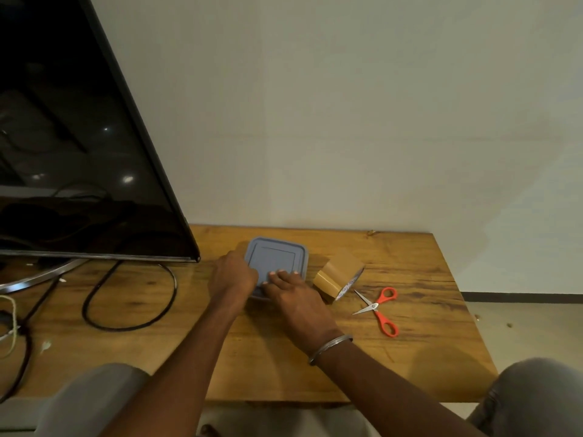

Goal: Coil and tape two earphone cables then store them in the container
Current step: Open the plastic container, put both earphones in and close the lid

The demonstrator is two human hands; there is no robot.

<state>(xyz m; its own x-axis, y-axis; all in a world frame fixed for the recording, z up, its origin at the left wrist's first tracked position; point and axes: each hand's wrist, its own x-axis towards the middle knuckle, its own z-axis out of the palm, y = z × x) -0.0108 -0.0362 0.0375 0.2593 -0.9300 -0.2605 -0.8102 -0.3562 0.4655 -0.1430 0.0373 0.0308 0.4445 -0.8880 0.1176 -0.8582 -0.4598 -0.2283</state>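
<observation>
Container (pixel 275 256) sits under the right hand (pixel 296 297), whose straight, close-set fingers (pixel 281 276) press flat on its top; left hand (pixel 232 274) curls tight, gripping its left edge.

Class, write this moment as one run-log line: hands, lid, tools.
left hand grips lid edge | right hand rests flat on lid | lid closed | tape roll, scissors on table, right of lid

The container (pixel 276 257) is lidded in slate blue. Right of it, the tape roll (pixel 339 275) is coloured tan, the scissors (pixel 377 307) orange-handled with silver blades. The bench (pixel 410 263) is grained honey-brown, streaked dark.
</observation>
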